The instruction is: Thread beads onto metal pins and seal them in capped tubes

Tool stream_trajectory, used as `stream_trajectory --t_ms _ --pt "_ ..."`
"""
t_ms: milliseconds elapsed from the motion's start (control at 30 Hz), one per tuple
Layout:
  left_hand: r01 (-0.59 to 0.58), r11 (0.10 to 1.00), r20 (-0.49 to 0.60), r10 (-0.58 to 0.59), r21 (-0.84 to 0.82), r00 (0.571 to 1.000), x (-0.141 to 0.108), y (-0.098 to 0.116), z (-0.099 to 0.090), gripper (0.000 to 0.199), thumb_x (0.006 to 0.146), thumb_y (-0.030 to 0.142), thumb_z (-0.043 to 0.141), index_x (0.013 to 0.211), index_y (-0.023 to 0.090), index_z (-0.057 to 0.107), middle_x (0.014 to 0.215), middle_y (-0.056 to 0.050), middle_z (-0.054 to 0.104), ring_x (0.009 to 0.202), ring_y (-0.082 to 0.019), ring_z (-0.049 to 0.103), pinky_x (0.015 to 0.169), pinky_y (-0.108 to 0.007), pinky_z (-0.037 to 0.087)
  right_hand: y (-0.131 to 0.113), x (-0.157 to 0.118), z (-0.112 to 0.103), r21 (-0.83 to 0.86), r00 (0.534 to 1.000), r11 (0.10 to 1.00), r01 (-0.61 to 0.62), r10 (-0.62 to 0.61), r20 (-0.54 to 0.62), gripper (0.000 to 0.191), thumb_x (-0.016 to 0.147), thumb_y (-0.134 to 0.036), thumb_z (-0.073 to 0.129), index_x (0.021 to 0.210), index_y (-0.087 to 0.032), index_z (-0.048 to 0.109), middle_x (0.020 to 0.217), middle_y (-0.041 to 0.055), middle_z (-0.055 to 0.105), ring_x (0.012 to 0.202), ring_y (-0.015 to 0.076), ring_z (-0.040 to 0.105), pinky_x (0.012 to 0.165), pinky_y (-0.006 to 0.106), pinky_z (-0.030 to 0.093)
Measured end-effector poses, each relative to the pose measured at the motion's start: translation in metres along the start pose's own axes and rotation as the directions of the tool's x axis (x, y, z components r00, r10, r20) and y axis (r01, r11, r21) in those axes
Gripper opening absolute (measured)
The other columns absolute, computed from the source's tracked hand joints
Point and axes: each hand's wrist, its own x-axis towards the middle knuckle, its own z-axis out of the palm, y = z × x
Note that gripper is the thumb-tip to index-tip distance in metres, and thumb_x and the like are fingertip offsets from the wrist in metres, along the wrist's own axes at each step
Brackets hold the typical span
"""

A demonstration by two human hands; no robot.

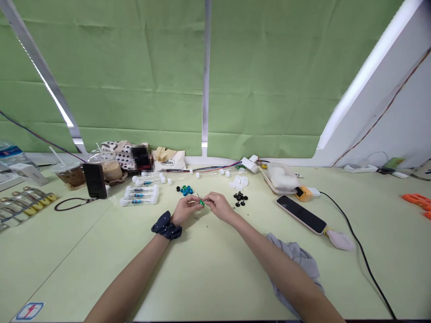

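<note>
My left hand (pixel 184 210), with a dark dotted scrunchie (pixel 166 226) at its wrist, pinches a small shiny green bead-like piece (pixel 201 202). Close against it from the right, the fingers of my right hand (pixel 220 207) are pinched together. What they grip is too small to make out. Just behind my left hand lie several shiny blue and green bead-like pieces (pixel 187 191). To the right of my right hand is a cluster of small black plugs (pixel 240 198). White caps (pixel 239 181) sit behind those.
Clear tubes with white caps (pixel 139 195) lie at left, near an upright phone (pixel 94 180) and drink cups (pixel 69 174). Another phone (pixel 301 214), a black cable (pixel 359 251) and grey cloth (pixel 296 260) are at right. Small glass bottles (pixel 25 202) stand far left.
</note>
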Motion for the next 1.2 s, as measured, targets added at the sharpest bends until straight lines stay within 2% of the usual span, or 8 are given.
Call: stream_trajectory --t_ms 333,500,633,767,967,1067,1200 --pt "0.010 1.000 0.015 -0.010 0.017 1.000 0.000 -0.003 -0.002 0.031 0.056 0.029 0.079 0.079 0.013 0.065 0.079 -0.007 0.069 0.075 -0.021 0.065 0.081 -0.043 0.048 0.005 0.000 0.000 -0.024 0.999 0.999 0.033 -0.033 0.010 0.018 0.084 -0.012 0.049 0.090 -0.017 0.064 0.088 0.0047 0.062 0.081 0.0135 0.057 0.076 0.025 0.041" --pt "0.028 1.000 -0.009 -0.028 0.010 1.000 0.000 -0.003 -0.001 0.032 0.053 0.029 0.080 0.076 0.013 0.065 0.076 -0.007 0.069 0.071 -0.020 0.065 0.078 -0.040 0.049 0.007 0.001 0.001 -0.047 0.999 0.998 0.031 -0.030 0.028 0.014 0.083 -0.013 0.051 0.089 -0.017 0.063 0.088 0.0053 0.060 0.083 0.0142 0.056 0.077 0.026 0.041" --pt "0.029 1.000 -0.009 -0.029 -0.005 1.000 0.001 -0.005 -0.003 0.031 0.054 0.028 0.080 0.077 0.013 0.065 0.076 -0.007 0.070 0.071 -0.020 0.065 0.076 -0.038 0.049 0.007 0.000 0.001 -0.051 0.999 0.998 0.044 -0.045 -0.015 0.010 0.083 -0.015 0.052 0.086 -0.017 0.062 0.090 0.0055 0.055 0.078 0.0134 0.055 0.074 0.025 0.042" --pt "0.017 1.000 0.000 -0.017 -0.003 1.000 0.001 -0.006 -0.003 0.032 0.054 0.029 0.080 0.078 0.013 0.065 0.078 -0.007 0.069 0.071 -0.020 0.065 0.076 -0.039 0.049 0.006 -0.001 0.001 -0.043 0.997 0.997 0.071 -0.072 -0.034 0.009 0.084 -0.015 0.051 0.084 -0.016 0.060 0.089 0.0050 0.053 0.078 0.0132 0.054 0.073 0.025 0.042" --pt "-0.008 1.000 -0.005 0.008 0.013 1.000 0.000 -0.005 -0.001 0.031 0.055 0.029 0.079 0.077 0.014 0.063 0.085 -0.005 0.066 0.069 -0.017 0.063 0.073 -0.034 0.048 0.007 -0.001 0.003 0.018 0.996 0.997 0.079 -0.078 -0.048 0.011 0.084 -0.014 0.050 0.083 -0.016 0.061 0.087 0.0043 0.054 0.077 0.0124 0.054 0.073 0.024 0.042" --pt "-0.005 0.997 0.011 0.004 0.077 1.000 0.000 -0.008 0.000 0.033 0.057 0.032 0.078 0.080 0.014 0.062 0.074 -0.004 0.066 0.062 -0.015 0.061 0.064 -0.030 0.047 0.009 -0.001 0.006 0.054 0.997 0.997 0.060 -0.057 -0.055 0.010 0.082 -0.013 0.052 0.081 -0.016 0.061 0.083 0.0033 0.055 0.075 0.0122 0.054 0.072 0.024 0.042" --pt "-0.014 0.965 0.021 0.009 0.261 1.000 -0.002 -0.011 0.001 0.032 0.063 0.036 0.073 0.081 0.013 0.060 0.055 0.001 0.060 0.050 -0.011 0.054 0.051 -0.024 0.042 0.014 -0.002 0.012 0.092 0.999 0.996 0.019 -0.015 -0.047 0.007 0.080 -0.013 0.055 0.077 -0.016 0.060 0.078 0.0021 0.054 0.069 0.0113 0.051 0.067 0.024 0.040"
